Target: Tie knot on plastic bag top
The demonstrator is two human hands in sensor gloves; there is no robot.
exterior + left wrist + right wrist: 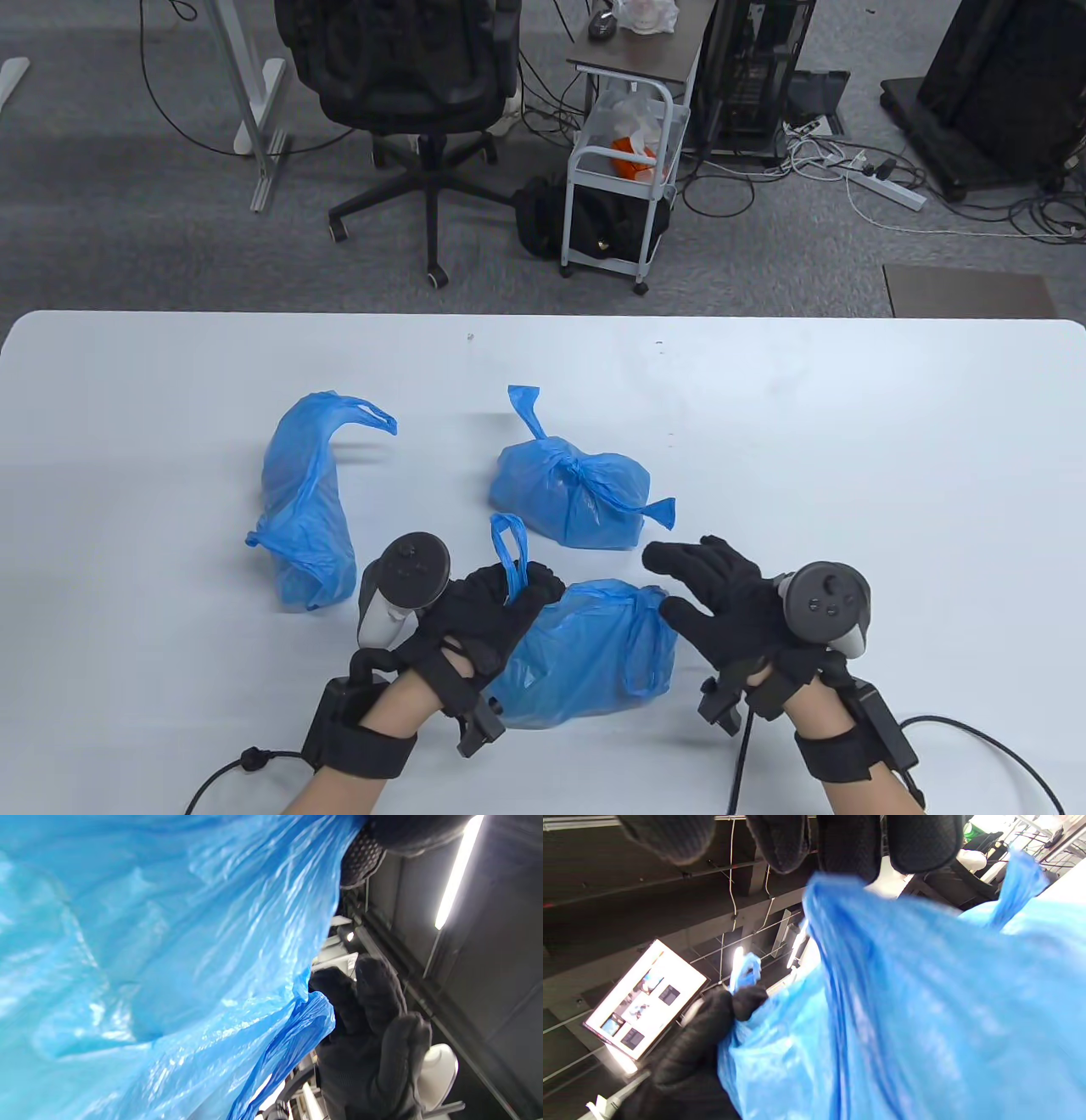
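A filled blue plastic bag lies on the white table near the front edge, between my hands. My left hand grips one of its handle loops, which sticks up above the fist. The other handle loop hangs loose on the bag's right side. My right hand is open with fingers spread, just right of and above the bag, holding nothing. The bag fills the left wrist view and the right wrist view, where my left hand holds the handle.
A blue bag with a tied top lies just behind the near bag. An untied blue bag lies to the left. Beyond the table's far edge stand an office chair and a small cart.
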